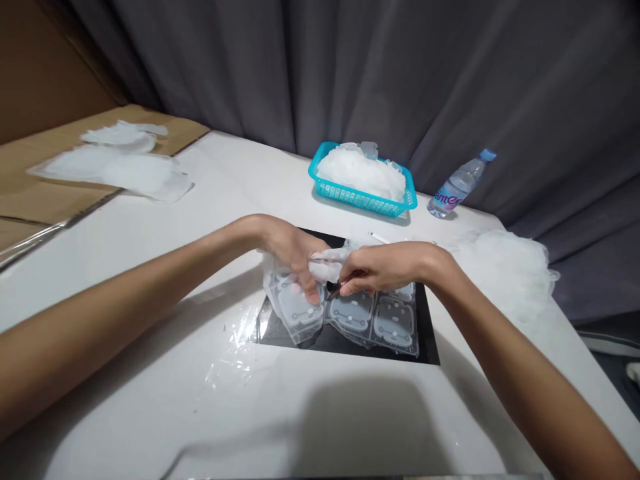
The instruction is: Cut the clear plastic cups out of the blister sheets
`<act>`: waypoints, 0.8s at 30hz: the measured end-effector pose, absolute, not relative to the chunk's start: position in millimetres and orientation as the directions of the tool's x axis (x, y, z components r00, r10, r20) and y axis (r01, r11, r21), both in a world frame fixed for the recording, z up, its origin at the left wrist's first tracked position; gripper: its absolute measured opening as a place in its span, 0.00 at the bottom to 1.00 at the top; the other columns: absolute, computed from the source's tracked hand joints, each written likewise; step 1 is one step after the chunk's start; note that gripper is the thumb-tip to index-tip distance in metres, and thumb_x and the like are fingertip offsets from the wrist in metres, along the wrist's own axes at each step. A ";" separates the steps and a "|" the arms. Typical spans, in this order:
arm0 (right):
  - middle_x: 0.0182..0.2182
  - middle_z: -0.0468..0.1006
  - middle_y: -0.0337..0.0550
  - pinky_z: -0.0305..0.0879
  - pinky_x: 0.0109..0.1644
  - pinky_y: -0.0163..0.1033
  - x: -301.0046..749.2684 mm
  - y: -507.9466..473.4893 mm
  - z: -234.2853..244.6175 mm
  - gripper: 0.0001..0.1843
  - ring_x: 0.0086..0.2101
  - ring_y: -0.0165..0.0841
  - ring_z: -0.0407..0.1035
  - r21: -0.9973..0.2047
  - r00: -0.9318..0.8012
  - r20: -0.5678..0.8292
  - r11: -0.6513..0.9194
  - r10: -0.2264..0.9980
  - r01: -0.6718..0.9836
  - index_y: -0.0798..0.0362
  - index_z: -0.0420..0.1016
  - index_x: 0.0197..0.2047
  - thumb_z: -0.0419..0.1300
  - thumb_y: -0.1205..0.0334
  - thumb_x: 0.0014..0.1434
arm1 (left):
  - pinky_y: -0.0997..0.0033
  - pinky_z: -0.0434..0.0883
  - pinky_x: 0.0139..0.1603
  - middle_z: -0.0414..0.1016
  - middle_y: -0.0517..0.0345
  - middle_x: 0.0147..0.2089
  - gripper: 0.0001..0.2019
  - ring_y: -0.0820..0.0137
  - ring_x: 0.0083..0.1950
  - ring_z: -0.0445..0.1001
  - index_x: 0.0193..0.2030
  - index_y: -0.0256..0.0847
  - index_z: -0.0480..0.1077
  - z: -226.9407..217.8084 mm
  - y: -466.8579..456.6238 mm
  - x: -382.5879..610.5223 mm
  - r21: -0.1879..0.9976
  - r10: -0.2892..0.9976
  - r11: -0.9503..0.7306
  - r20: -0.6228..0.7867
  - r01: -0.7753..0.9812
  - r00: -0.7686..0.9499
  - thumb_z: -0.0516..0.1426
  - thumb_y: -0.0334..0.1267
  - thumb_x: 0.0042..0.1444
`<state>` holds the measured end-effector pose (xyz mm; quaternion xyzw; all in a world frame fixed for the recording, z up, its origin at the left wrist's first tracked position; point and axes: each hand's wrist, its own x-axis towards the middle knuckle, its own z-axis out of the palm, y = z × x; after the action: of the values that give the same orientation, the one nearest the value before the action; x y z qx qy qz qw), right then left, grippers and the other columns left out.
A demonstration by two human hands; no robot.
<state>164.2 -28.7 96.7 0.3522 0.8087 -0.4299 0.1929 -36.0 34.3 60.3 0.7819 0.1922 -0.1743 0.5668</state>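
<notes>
Clear plastic sheets (351, 311) moulded with rounded-square shapes lie over a black mat (427, 333). My left hand (295, 257) is closed on the left part of the plastic, its thumb pressing on one moulded square (296, 303). Bunched whitish material (326, 267) shows between the hands; what it is exactly, I cannot make out. Fingers curled, my right hand (383, 267) grips a small scissors-like tool (334, 291). Its dark metal tip points into the gap between the left and right parts of the plastic. The fingers hide most of the tool.
A turquoise basket (363, 197) heaped with translucent pieces stands at the back, a water bottle (459, 187) right of it. A translucent pile (510, 273) lies at right. Cardboard (65, 193) at left carries white translucent pieces (120, 167). Plastic scraps (230, 357) lie near the mat.
</notes>
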 end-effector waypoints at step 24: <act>0.26 0.74 0.38 0.62 0.34 0.34 158.9 -24.7 95.2 0.13 0.28 0.30 0.69 -0.626 -0.725 -0.605 0.366 0.329 0.689 0.56 0.75 0.36 0.58 0.58 0.71 | 0.74 0.66 0.32 0.77 0.58 0.31 0.21 0.68 0.31 0.70 0.42 0.39 0.77 68.3 38.2 -39.6 0.803 0.015 -0.259 -0.552 0.537 0.834 0.72 0.49 0.47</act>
<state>158.9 -24.7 95.2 0.3167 0.8035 -0.4657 0.1929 -39.6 38.2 68.3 0.7609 0.1814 -0.2244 0.5812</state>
